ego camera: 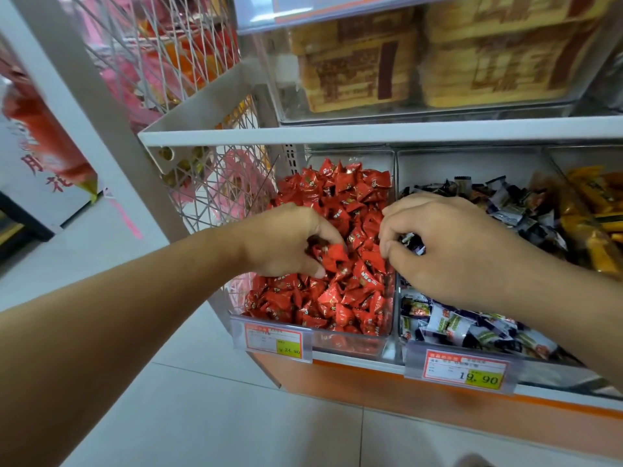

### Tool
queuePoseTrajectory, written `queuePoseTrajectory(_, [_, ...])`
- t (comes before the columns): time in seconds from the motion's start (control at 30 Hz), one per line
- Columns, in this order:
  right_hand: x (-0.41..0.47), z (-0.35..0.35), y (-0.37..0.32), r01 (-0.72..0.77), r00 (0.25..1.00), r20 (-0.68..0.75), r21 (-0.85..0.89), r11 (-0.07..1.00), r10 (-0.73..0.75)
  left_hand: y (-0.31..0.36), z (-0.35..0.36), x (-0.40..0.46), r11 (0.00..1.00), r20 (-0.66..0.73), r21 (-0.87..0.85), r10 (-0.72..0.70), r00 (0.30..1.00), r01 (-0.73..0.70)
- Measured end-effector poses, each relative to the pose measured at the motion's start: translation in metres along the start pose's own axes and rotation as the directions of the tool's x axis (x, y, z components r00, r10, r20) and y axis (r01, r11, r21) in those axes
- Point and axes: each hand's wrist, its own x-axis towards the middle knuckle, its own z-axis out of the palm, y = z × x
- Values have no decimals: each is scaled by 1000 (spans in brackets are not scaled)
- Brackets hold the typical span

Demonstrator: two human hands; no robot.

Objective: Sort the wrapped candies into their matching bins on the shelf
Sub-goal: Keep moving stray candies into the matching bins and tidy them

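A clear bin [354, 345] on the lower shelf is heaped with red wrapped candies [340, 197]. Beside it on the right, a second clear bin [403, 318] holds dark blue and white wrapped candies [451, 326]. My left hand [286, 241] hovers over the red pile with curled fingers gripping red candies [332, 254]. My right hand [451, 247] sits over the divider between the two bins, its fingers curled round dark wrapped candies [413, 242].
Further right lies a bin of yellow and orange wrapped snacks [593, 210]. The shelf above [371, 133] carries clear boxes of brown-printed packets [357, 72]. A white wire rack [209, 183] with pink packets stands to the left. Price tags [274, 342] hang on the front edge.
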Motion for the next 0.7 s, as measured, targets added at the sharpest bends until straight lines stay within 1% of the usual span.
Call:
queuePoseTrajectory(0.07, [0,0,0,1,1000,0,-1,1000,-1,3,6,-1,995,136,97,-24,990,11])
queuePoseTrajectory(0.1, [0,0,-1,3,1000,1,-2,1000,-3,4,10,0,986,166,165,-42,985,14])
queuePoseTrajectory(0.13, [1,0,-1,7,1000,1,-5,1000,-7,4,14,0,975,171,221,-51,984,12])
queuePoseTrajectory(0.2, [1,0,-1,16,1000,2,-16,1000,-16,5,20,2,962,151,274,-32,988,-11])
queuePoseTrajectory(0.37, [0,1,-2,14,1000,-3,-9,1000,-14,3,31,5,952,133,304,-10,991,-31])
queuePoseTrajectory(0.47, [0,1,-1,9,1000,9,-14,1000,-9,3,30,5,965,115,261,-26,993,-5])
queuePoseTrajectory(0.57, [-1,0,0,-6,1000,25,-5,1000,6,1,23,3,990,104,135,-53,993,38])
queuePoseTrajectory(0.7, [-2,-2,0,9,1000,18,1,1000,-9,0,12,1,998,30,-27,-62,998,63])
